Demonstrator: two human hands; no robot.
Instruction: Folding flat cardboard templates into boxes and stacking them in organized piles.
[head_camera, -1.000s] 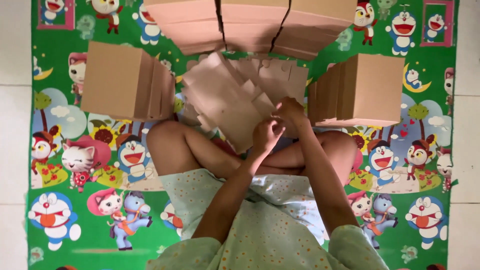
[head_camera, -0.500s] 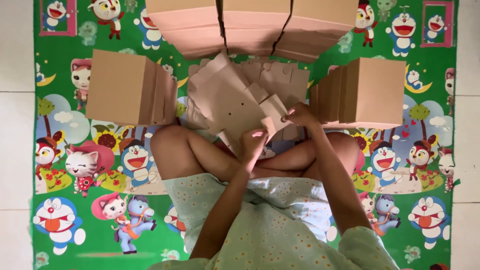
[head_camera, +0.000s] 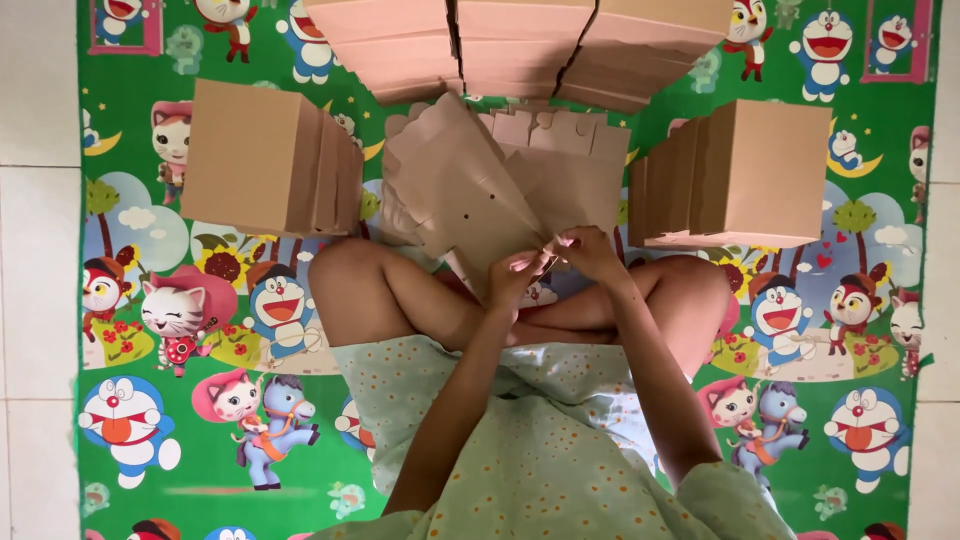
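I sit cross-legged on a green cartoon-print mat (head_camera: 180, 440). A flat brown cardboard box blank (head_camera: 470, 195), with flaps and small holes, tilts up in front of my knees. My left hand (head_camera: 512, 277) and my right hand (head_camera: 590, 252) both pinch its lower edge, close together, fingers curled on the card. More flat blanks (head_camera: 560, 150) lie fanned underneath and behind it.
A stack of folded cardboard boxes (head_camera: 265, 160) stands at the left, another stack of boxes (head_camera: 745, 175) at the right, and three box stacks (head_camera: 520, 40) line the far edge. White floor tiles (head_camera: 35, 250) border the mat on both sides.
The blank has swung up and to the left while my hands slid down to its lower edge and closer to my knees.
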